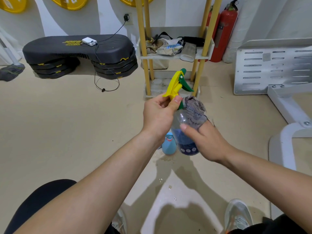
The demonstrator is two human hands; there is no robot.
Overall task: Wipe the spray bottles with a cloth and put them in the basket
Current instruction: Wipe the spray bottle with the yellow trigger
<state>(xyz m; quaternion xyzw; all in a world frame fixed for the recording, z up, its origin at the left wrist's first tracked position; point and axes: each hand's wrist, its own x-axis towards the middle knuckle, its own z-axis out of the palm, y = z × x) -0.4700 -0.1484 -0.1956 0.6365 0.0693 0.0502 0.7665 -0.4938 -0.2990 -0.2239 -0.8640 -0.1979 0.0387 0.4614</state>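
Head view. A spray bottle (184,142) is held in the air in the middle of the scene, tilted, above the floor (84,132).

The left hand (158,115) grips it high up, with fingers and thumb curled round the neck just under the yellow and green trigger head (174,85). The right hand (207,141) holds a grey cloth (194,110) against the bottle's clear shoulder. Its fingers lie under the cloth and its thumb rests on the bare plastic.

Handling, as a judgement: the body is thin clear plastic that looks light and stiff, though it may give a little if squeezed. Water pooled on the floor below suggests the bottle is slippery when wet. The neck is the safest place to hold it, because the grip there stays off the trigger and leaves the whole body free for wiping. The cloth is soft and shapes itself to the curved surface.

Count: two bottles, the one in hand and a light blue bottle (168,146) standing on the floor just beyond it. There is one cloth. No basket can be made out, only a yellow-posted shelf rack (175,55) farther off.
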